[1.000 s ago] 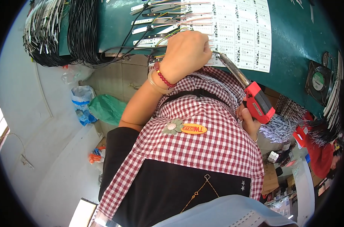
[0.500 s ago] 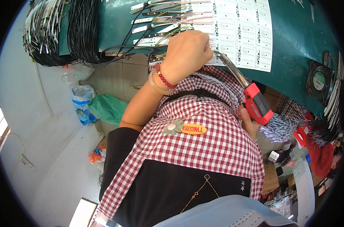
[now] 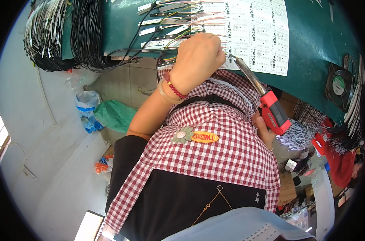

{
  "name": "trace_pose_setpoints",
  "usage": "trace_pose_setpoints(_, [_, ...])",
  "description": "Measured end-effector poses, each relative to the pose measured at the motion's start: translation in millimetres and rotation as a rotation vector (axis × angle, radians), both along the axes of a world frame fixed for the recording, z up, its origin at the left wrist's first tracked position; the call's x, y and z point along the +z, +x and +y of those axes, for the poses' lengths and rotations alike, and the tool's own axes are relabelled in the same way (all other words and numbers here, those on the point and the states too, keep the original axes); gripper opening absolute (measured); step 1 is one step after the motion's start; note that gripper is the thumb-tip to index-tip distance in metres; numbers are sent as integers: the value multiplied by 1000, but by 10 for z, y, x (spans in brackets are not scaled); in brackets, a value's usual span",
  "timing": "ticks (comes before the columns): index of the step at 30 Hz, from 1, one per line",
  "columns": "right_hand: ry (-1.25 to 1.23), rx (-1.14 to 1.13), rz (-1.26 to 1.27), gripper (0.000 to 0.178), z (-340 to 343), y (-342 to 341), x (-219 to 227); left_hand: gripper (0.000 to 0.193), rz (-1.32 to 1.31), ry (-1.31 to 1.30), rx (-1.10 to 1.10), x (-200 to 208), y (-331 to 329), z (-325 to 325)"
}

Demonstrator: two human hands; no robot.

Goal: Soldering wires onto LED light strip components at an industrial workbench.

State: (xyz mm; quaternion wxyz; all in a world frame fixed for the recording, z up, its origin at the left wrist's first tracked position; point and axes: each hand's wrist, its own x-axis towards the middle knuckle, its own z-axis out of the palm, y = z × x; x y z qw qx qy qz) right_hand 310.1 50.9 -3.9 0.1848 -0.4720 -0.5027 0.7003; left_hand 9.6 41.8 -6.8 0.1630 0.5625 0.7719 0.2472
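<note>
My left hand is closed, fingers curled under, over the near edge of a white circuit-board panel. Whatever it pinches is hidden beneath the knuckles. Thin coloured wires run from small strip boards onto the panel beyond this hand. My right hand is wrapped round a soldering iron with a red and black handle. The iron slants up and left, its tip close to the left fingers at the panel; whether it touches a pad is too small to tell.
The green table carries the panel. Bundles of black cable hang over its left edge. At the right edge sits a round dark spool or fan, with bundled wires below. A green bag lies left of my arm.
The soldering iron has shifted slightly right and toward me, its tip a little farther from my left fingers. My left hand has barely moved.
</note>
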Motion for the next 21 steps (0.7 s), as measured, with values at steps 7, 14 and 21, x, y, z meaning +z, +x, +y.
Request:
trace_pose_setpoints(7, [-32,1,9,14,-40,26,-47,10,9,22,50,-25,76,-65])
trace_pose_setpoints(14, [-65,11,-10,13,-68,63,-75,11,37,48,70,-34,127,-76])
trace_pose_setpoints(21, [-31,-64,228,23,-1,-70,15,12,52,81,92,-42,147,-71])
